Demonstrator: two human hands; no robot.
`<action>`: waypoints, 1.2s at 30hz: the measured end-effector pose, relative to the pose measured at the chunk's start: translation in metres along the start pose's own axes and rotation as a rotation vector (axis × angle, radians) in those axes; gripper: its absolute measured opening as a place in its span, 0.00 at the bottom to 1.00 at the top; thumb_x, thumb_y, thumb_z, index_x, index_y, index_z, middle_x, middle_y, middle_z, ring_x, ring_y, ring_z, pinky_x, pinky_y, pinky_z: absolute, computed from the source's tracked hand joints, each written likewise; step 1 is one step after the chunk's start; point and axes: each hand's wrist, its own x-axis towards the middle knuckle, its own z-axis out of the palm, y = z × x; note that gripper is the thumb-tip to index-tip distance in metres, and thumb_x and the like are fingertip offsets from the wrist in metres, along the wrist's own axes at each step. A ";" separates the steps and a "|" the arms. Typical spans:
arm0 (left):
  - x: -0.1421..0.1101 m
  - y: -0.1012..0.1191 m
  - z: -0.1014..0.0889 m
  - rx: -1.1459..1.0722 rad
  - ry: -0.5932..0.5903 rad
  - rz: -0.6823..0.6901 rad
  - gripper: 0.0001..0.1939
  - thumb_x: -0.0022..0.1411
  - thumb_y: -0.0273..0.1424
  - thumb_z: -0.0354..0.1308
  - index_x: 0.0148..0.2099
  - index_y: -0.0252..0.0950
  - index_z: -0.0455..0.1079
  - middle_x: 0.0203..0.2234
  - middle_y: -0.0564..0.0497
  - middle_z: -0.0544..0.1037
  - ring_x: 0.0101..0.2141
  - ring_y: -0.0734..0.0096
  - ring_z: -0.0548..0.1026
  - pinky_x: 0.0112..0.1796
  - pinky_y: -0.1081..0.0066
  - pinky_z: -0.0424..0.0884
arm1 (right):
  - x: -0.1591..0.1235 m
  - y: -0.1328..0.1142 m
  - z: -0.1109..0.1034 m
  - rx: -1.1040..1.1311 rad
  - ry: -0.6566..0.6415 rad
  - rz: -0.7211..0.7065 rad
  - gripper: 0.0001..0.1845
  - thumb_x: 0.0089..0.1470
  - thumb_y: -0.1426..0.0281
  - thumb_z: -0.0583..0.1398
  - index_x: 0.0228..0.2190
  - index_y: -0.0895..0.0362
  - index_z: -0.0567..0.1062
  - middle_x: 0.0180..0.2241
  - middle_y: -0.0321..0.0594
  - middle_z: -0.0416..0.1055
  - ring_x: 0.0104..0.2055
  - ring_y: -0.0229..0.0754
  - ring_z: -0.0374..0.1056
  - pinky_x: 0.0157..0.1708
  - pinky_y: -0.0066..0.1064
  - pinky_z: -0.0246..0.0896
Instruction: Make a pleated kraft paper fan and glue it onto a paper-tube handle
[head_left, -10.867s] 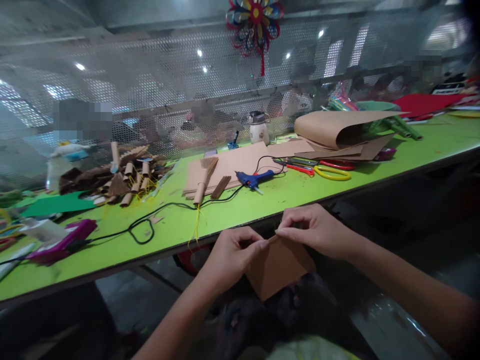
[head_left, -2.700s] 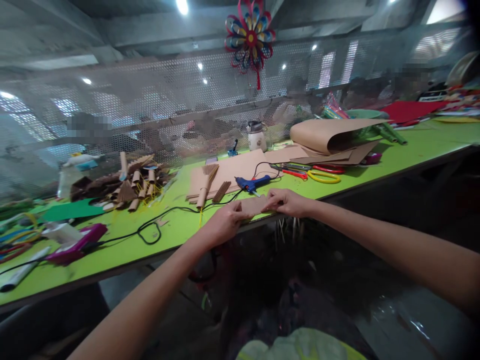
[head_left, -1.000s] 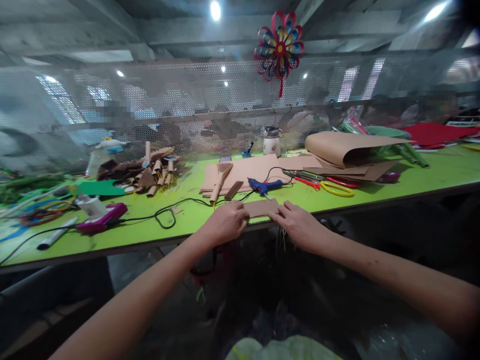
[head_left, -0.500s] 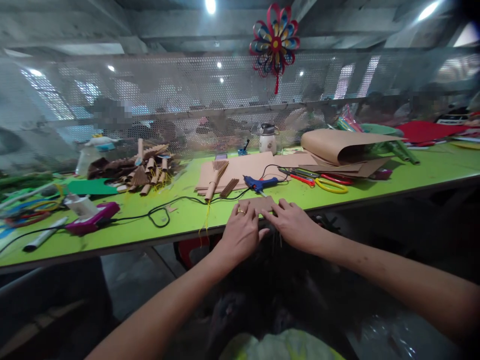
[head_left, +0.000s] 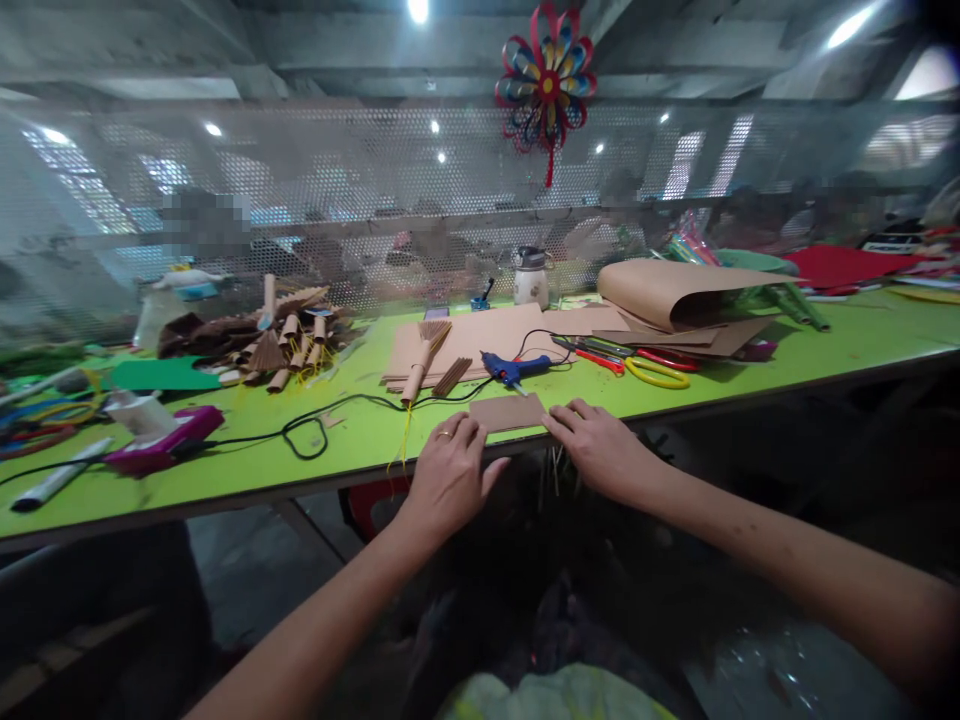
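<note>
A small rectangle of brown paper (head_left: 507, 412) lies at the front edge of the green table, between my two hands. The fingers of my left hand (head_left: 448, 465) are bent together and press its left end, while the thumb sticks out below the table edge. At the right end, the fingertips of my right hand (head_left: 604, 448) pinch the paper's corner; its thumb is hidden. Just behind the paper rests a blue hot glue gun (head_left: 514, 368), nozzle toward it. Left of the gun are a pleated brown paper strip (head_left: 453, 377) and a rolled paper piece with a fanned top (head_left: 426, 362).
Scissors with yellow and red handles (head_left: 656, 370) lie right of the glue gun. Brown sheets (head_left: 480, 335) and a curled sheet (head_left: 660, 290) are behind. A purple power strip (head_left: 161, 440) and its black cord (head_left: 304, 435) cross the left side, before a heap of paper rolls (head_left: 292, 345).
My hands have slid apart toward the ends of the brown paper, the left one moving left and the right one slightly right. More of the paper's surface shows. The view has shifted slightly.
</note>
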 end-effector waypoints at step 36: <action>0.096 -0.033 -0.088 -0.386 -0.414 0.148 0.08 0.56 0.26 0.53 0.35 0.34 0.75 0.24 0.53 0.75 0.25 0.75 0.68 0.27 0.76 0.61 | 0.062 0.046 -0.084 0.729 -0.041 -0.178 0.10 0.54 0.71 0.57 0.33 0.61 0.78 0.28 0.39 0.73 0.30 0.35 0.65 0.32 0.25 0.58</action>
